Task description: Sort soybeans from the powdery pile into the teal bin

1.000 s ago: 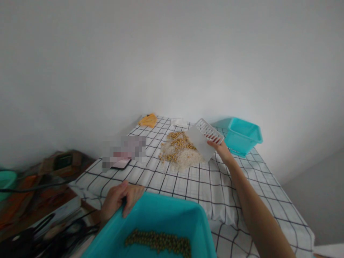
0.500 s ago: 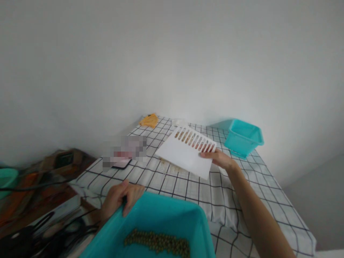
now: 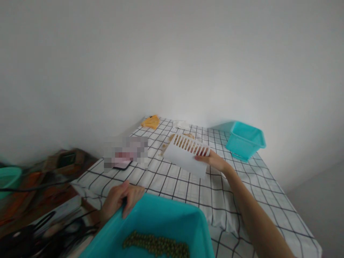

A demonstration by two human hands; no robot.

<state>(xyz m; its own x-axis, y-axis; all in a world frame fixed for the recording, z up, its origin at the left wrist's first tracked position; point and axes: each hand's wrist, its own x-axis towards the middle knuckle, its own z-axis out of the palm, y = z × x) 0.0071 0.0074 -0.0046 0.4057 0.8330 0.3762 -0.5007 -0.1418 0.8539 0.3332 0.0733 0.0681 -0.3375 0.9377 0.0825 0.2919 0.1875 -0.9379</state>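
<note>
My left hand [image 3: 122,199] is closed over the left rim of a large turquoise plastic basin [image 3: 172,208] at the bottom of the view. A layer of small round greenish-brown beads or beans [image 3: 156,243] lies on the basin's floor. Farther off, my right hand [image 3: 212,159] grips the right edge of a white flat panel with a row of slots [image 3: 182,157], thumb on top and fingers underneath. The panel is tilted above the checked cloth. Beside and behind it, small tan pieces [image 3: 164,146] lie scattered on the cloth, partly hidden by the panel.
A smaller turquoise basket [image 3: 244,141] stands at the back right of the checked tabletop [image 3: 172,181]. A yellow cloth-like item [image 3: 151,122] and a crumpled white one [image 3: 181,124] lie near the wall. A blurred-out phone-like object [image 3: 123,163] sits left. Cables and boxes [image 3: 63,161] crowd the left floor.
My right hand has moved the slotted panel slightly left and changed its tilt, so more of the tan pieces behind it show. My left hand stays on the basin rim.
</note>
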